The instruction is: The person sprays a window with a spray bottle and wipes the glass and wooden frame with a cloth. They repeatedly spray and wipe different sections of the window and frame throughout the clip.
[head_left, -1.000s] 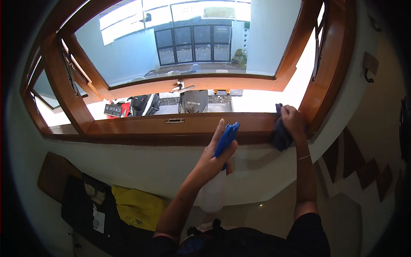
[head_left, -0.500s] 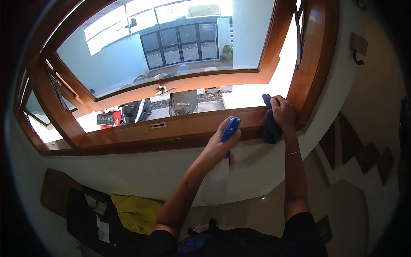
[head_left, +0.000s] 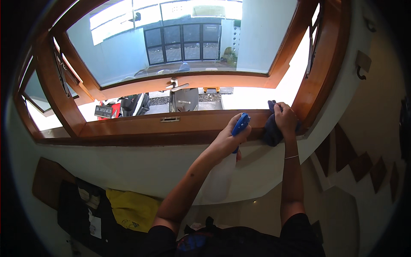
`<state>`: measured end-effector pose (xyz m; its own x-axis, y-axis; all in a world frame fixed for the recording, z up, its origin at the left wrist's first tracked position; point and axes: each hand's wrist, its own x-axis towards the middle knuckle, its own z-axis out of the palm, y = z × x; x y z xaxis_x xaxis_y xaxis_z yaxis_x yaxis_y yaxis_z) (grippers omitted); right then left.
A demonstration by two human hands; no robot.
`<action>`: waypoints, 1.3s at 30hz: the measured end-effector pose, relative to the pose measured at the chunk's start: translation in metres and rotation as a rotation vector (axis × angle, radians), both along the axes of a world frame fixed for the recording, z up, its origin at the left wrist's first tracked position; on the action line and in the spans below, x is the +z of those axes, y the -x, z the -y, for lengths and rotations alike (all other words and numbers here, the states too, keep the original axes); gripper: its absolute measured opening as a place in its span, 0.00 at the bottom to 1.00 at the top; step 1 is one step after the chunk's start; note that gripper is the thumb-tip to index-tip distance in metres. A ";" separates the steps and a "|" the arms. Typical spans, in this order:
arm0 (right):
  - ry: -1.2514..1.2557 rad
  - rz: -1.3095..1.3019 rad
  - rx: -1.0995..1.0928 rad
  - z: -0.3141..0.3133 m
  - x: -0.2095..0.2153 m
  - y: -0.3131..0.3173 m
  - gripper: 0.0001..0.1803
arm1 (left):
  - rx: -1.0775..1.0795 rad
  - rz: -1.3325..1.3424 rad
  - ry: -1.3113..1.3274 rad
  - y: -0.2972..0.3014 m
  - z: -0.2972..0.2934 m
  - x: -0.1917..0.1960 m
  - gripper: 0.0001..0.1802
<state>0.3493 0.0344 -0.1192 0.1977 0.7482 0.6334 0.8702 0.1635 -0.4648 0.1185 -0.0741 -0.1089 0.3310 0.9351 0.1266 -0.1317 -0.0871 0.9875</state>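
Bottle [head_left: 218, 184]: tilted in view, just in front of the wooden sill [head_left: 190, 123]; pale, translucent body [head_left: 214, 188] below the left hand [head_left: 230, 138], blue spray head [head_left: 242, 124] at the top of the grip.
Left fingers [head_left: 245, 136]: closed around the neck of the bottle, thumb along the right side of the spray head, one fingertip showing lower down; too hidden to tell whether squeezing the trigger.
Cloth [head_left: 271, 132]: dark blue, bunched at the right end of the sill, near the corner of the frame [head_left: 323, 77]; lower part overlapping the front edge in view.
Right hand [head_left: 287, 121]: fingers closed on the cloth from its right; most of the fabric left of and below the fingers, a short end poking out above; thin bracelet [head_left: 291, 157] around the wrist.
Between hands: near each other, with the spray head just left of the cloth, apart from it.
Window sash [head_left: 227, 82]: swung outward above the sill, with a metal handle [head_left: 179, 86] at its lower edge.
Outside: motorbikes [head_left: 184, 102] parked below the sash.
Lower left: yellow fabric [head_left: 132, 207] lying beside dark fabric [head_left: 75, 207].
Right wall: hook [head_left: 361, 76] mounted well apart from both hands.
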 end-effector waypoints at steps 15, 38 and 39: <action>0.064 0.190 0.708 0.046 0.006 0.253 0.16 | 0.515 0.041 -0.060 0.127 0.093 -0.002 0.39; 0.149 0.220 0.233 0.014 0.009 0.015 0.22 | 0.428 0.244 -0.041 0.114 0.091 -0.009 0.41; 0.153 0.211 0.267 0.026 0.011 0.048 0.22 | 0.463 0.255 -0.054 0.125 0.095 -0.011 0.41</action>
